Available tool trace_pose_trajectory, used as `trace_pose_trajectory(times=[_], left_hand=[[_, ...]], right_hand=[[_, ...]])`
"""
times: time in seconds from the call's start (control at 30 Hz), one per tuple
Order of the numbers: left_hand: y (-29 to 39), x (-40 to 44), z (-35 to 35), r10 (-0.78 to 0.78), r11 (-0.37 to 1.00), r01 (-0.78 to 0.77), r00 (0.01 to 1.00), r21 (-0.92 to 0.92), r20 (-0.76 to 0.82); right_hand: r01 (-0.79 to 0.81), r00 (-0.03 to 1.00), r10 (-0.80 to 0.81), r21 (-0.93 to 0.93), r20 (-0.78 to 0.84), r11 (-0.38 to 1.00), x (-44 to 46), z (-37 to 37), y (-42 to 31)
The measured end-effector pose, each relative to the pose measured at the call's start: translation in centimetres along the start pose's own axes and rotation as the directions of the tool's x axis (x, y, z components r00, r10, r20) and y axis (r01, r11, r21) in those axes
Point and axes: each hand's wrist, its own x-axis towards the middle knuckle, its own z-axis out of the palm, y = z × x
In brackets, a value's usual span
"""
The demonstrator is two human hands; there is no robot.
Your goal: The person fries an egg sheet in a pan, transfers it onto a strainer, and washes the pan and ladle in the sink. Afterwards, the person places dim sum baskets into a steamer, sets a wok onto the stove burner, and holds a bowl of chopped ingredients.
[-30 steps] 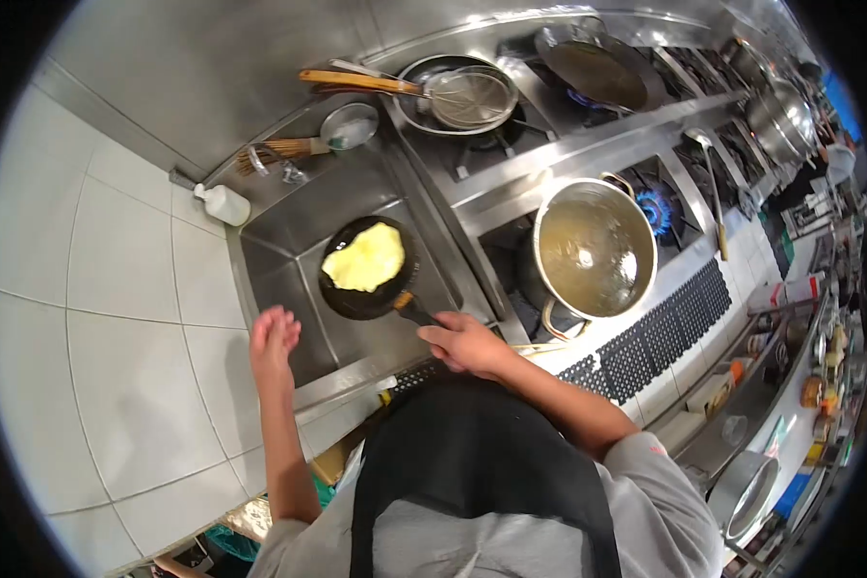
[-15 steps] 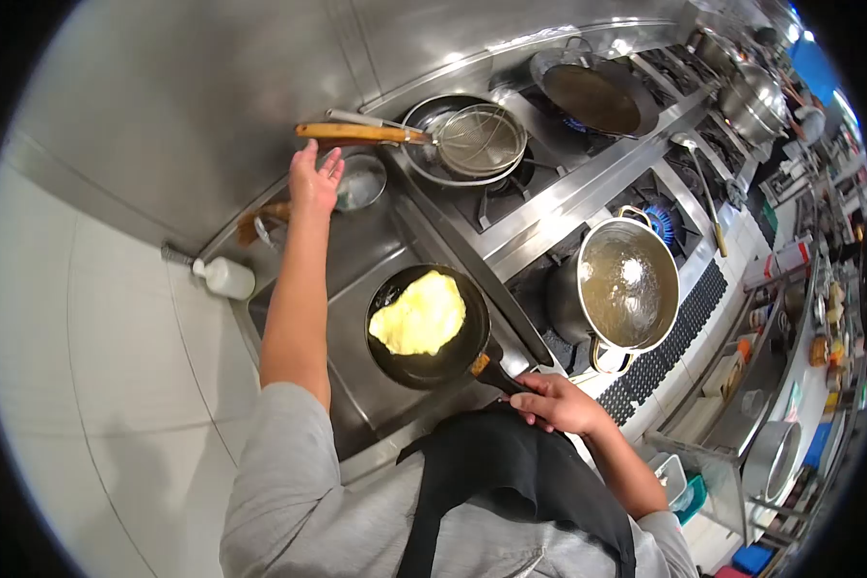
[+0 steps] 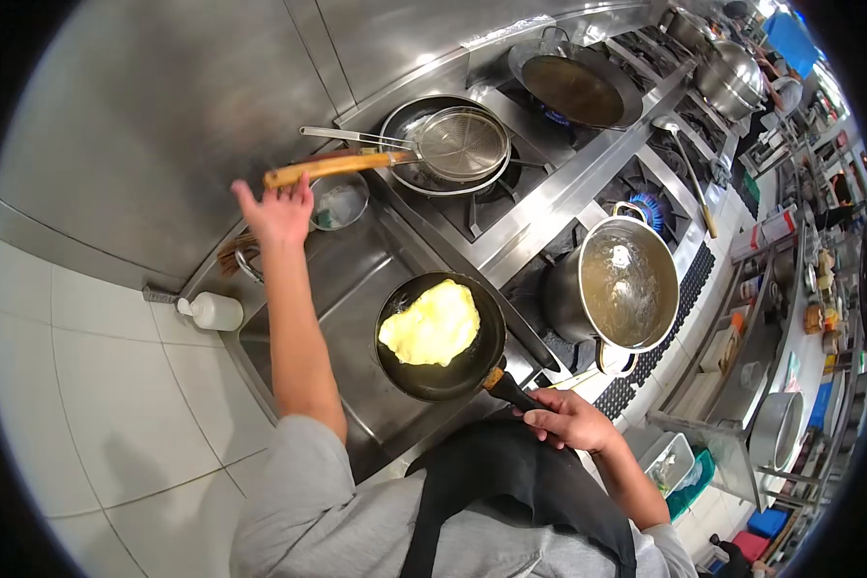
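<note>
My right hand (image 3: pixel 570 421) is closed round the black handle of a frying pan (image 3: pixel 438 380), held level over the sink (image 3: pixel 356 337). A flat yellow egg (image 3: pixel 432 324) lies in the pan. My left hand (image 3: pixel 277 210) is reached out with spread fingers at the end of a wooden handle (image 3: pixel 337 167), holding nothing. That handle belongs to a wire strainer (image 3: pixel 463 144), which rests on another pan (image 3: pixel 405 125) on the stove. Below the handle, a small metal bowl (image 3: pixel 340 200) sits by the sink's back edge.
A pot of liquid (image 3: pixel 629 282) stands on the stove, near a blue flame (image 3: pixel 647 209). Behind is a wok (image 3: pixel 573 91). A ladle (image 3: pixel 689 173) lies farther right. A white bottle (image 3: pixel 212 311) stands left of the sink. Another person (image 3: pixel 786 94) is at the far right.
My left hand has gone from the sink's front left up to the strainer's wooden handle, which has swung slightly. The pan with the egg has moved right, still in my right hand.
</note>
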Motion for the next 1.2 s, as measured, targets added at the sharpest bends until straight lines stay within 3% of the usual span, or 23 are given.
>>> trace_pose_trajectory(times=[0.03,0.1,0.2,0.27,0.37,0.4,0.47,0.53,0.6,0.63,1.0,1.2], left_hand=[[0.1,-2.5,-1.1,-0.06,0.997,0.063,0.996,-0.045,0.062],[-0.2,-7.7,-2.5,-0.23,0.973,0.226,0.969,0.055,0.091],[-2.2,-9.6,-5.6,-0.521,0.827,0.491,0.852,0.273,0.047],[-4.2,-10.7,-3.0,-0.697,0.695,0.636,0.71,0.337,0.097],[-7.2,-7.3,-6.0,-0.874,0.485,0.795,0.42,0.365,0.245],[-8.1,-8.0,-5.5,-0.846,0.525,0.749,0.509,0.405,0.155],[-8.2,-10.3,-3.4,-0.839,0.529,0.697,0.517,0.484,0.172],[-8.5,-13.3,-2.5,-0.792,0.569,0.608,0.585,0.553,0.172],[-8.7,-16.2,-1.8,-0.756,0.597,0.547,0.63,0.587,0.181],[-8.7,-17.9,-1.3,-0.746,0.605,0.536,0.64,0.589,0.183],[-8.4,-25.2,-0.2,-0.678,0.69,0.519,0.708,0.505,0.199],[-7.5,-25.5,-0.6,-0.673,0.697,0.512,0.708,0.501,0.213]], right_hand=[[0.008,1.0,-0.008,0.01,-0.005,1.0,-0.2,0.0,0.2],[0.017,1.0,-0.017,0.015,-0.025,1.0,-0.8,0.0,0.1],[0.015,0.998,-0.012,0.066,-0.055,0.998,-2.0,-0.6,-0.1],[0.057,0.996,-0.046,0.139,-0.079,0.989,-2.5,-1.0,-0.9],[0.184,0.969,-0.141,0.216,-0.201,0.959,-2.4,-1.7,-3.8],[0.249,0.948,-0.191,0.221,-0.254,0.943,-2.0,-1.9,-5.0],[0.299,0.906,-0.239,0.13,-0.35,0.945,-1.4,-2.4,-8.3],[0.386,0.84,-0.345,0.014,-0.418,0.922,0.2,-3.2,-11.3],[0.369,0.734,-0.463,-0.281,-0.497,0.886,2.1,-4.1,-14.0],[0.388,0.715,-0.493,-0.304,-0.496,0.87,3.3,-4.8,-15.1],[0.448,0.72,-0.489,-0.209,-0.492,0.869,13.7,-7.4,-17.7],[0.375,0.708,-0.507,-0.347,-0.492,0.86,15.8,-5.9,-17.2]])
